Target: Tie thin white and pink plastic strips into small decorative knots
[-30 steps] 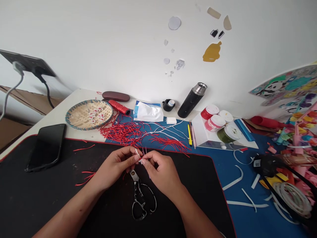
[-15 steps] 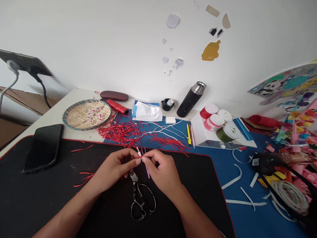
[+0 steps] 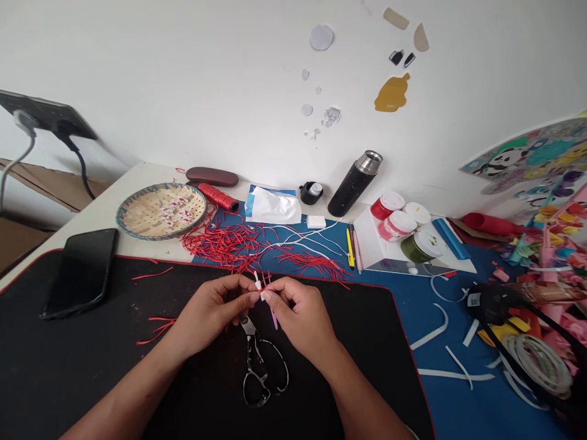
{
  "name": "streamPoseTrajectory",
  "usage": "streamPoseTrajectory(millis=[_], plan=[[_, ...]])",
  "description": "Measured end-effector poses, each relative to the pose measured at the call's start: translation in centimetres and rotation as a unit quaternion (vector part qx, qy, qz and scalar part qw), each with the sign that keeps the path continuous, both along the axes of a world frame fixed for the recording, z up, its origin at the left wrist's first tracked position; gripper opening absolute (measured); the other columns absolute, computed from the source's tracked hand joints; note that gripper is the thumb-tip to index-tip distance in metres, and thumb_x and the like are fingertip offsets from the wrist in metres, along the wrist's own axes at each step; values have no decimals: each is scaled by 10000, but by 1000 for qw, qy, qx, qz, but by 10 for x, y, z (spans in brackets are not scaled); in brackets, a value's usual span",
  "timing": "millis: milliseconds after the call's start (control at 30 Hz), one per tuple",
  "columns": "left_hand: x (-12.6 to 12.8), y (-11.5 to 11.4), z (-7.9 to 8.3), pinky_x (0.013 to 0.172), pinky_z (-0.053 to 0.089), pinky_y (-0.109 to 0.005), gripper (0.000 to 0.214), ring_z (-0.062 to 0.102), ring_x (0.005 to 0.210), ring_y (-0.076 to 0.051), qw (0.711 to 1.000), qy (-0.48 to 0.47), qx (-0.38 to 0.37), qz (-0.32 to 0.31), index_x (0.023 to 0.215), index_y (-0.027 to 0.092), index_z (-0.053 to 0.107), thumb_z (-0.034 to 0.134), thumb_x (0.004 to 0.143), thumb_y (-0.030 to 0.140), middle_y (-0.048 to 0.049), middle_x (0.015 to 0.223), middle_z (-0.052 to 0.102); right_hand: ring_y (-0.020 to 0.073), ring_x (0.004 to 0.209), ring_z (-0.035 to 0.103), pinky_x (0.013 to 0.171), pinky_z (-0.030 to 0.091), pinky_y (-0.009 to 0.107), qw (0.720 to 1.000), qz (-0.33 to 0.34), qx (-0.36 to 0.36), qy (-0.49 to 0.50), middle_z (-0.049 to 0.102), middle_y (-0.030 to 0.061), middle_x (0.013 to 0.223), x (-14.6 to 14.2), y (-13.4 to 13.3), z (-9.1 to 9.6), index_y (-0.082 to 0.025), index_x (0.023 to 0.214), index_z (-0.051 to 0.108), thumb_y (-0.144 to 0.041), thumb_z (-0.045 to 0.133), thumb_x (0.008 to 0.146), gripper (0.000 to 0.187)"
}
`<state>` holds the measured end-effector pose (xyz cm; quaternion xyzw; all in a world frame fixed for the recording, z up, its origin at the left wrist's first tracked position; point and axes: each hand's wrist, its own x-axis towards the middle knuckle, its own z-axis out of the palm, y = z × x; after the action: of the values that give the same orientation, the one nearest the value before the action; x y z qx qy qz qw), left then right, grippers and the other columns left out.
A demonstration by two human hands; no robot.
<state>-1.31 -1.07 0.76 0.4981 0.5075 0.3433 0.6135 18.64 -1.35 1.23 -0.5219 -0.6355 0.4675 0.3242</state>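
since the small white strip bundle point(image 3: 260, 290) tied with red cord looks light and soft, it wants a gentle pinch at its bound middle, where the left hand point(image 3: 213, 315) and right hand point(image 3: 300, 318) seem closed on it above the black desk mat point(image 3: 137, 305), their fingertips partly hiding it.

Table: my white table point(image 3: 137, 174), with a black desk mat point(image 3: 353, 324) and a blue mat point(image 3: 426, 305) on it
Black mat: my phone point(image 3: 80, 273), scissors point(image 3: 259, 366)
Blue mat: cut red cord point(image 3: 224, 247)
White top: woven bamboo tray point(image 3: 160, 186)
Far right: paper scraps point(image 3: 550, 244), I think, too jumbled to tell

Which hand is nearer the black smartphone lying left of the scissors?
Left: the left hand is to the right of the black smartphone, apart from it; the right hand is farther right, past the left hand.
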Motion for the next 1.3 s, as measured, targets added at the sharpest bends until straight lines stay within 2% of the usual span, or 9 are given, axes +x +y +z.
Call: streamPoseTrajectory(millis=[133, 500, 767, 1000, 1133, 1300], plan=[[1, -1, 3, 514, 450, -220, 332, 552, 533, -124, 1000, 6, 17, 0, 800, 190, 757, 793, 855, 516, 14, 654, 659, 128, 571, 519, 560, 369, 246, 1000, 7, -16, 9, 596, -29, 628, 1, 0, 1, -193, 926, 779, -334, 635, 982, 209], [-1, -4, 6, 563, 470, -232, 239, 604, 580, -151, 995, 61, 84, -10, 777, 202, 756, 705, 921, 387, 5, 643, 687, 122, 582, 518, 561, 356, 251, 1000, 21, -12, 10, 631, -25, 661, 2, 0, 0, -196, 910, 795, -325, 646, 983, 210], [-4, -5, 4, 579, 479, -241, 239, 631, 589, -158, 986, 100, 134, -18, 771, 205, 758, 687, 937, 362, -3, 656, 713, 110, 534, 499, 523, 338, 240, 997, 33, -48, 50, 591, -41, 614, 3, 0, -2, -196, 935, 799, -364, 664, 983, 221], [1, -2, 5, 541, 461, -245, 278, 592, 556, -159, 997, 47, 54, 9, 771, 206, 776, 767, 877, 463, -2, 626, 683, 108, 527, 499, 509, 349, 231, 997, 21, -58, 49, 577, -38, 622, 2, 1, -2, -190, 931, 779, -353, 650, 979, 214], [-2, 1, 4, 550, 463, -245, 304, 575, 571, -149, 1000, 6, 23, 2, 803, 199, 793, 815, 844, 499, -5, 670, 682, 110, 537, 504, 512, 356, 229, 997, 25, -61, 48, 585, -37, 631, 2, 1, -3, -193, 946, 777, -364, 657, 976, 211], [-7, 3, -4, 564, 470, -232, 327, 574, 597, -131, 999, -36, 2, -12, 879, 187, 804, 811, 876, 514, -9, 721, 686, 113, 551, 505, 531, 358, 235, 997, 29, -52, 44, 572, -43, 626, 2, 0, -4, -191, 947, 772, -366, 658, 985, 212]])
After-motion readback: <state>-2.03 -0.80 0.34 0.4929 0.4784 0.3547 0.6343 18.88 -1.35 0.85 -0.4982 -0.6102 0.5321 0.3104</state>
